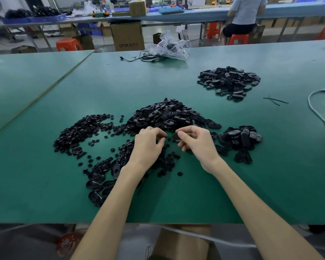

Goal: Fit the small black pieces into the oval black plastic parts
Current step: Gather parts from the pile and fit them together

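The right hand (pixel 197 142) is pinching a glossy black oval part (pixel 175 136) between thumb and fingertips, just above the table. The left hand (pixel 148 145) is curling its fingers close beside it, thumb and forefinger nearly meeting; whether a small piece is sitting between them I cannot tell.

Small round pieces (pixel 79 134) are lying scattered under and to the left of the hands, thin and dark, in a loose drift. Behind the hands a big heap of oval parts (pixel 167 115) is shining slightly under the lights, many showing a slot in the middle. A smaller heap (pixel 240 137) is sitting to the right, a few more ovals (pixel 98 184) are lying beside the left forearm, and a far heap (pixel 228 81) is resting well apart.

A smooth matte green table (pixel 176 199) is carrying it all. At its far edge a crumpled clear plastic bag (pixel 169 45) is lying by a black cable (pixel 139 58); a white cable (pixel 315 109) is curving along the right. Beyond, a cardboard box (pixel 128 36) and a red stool (pixel 68 45) are standing on the floor, and a person (pixel 246 14) is sitting at another bench
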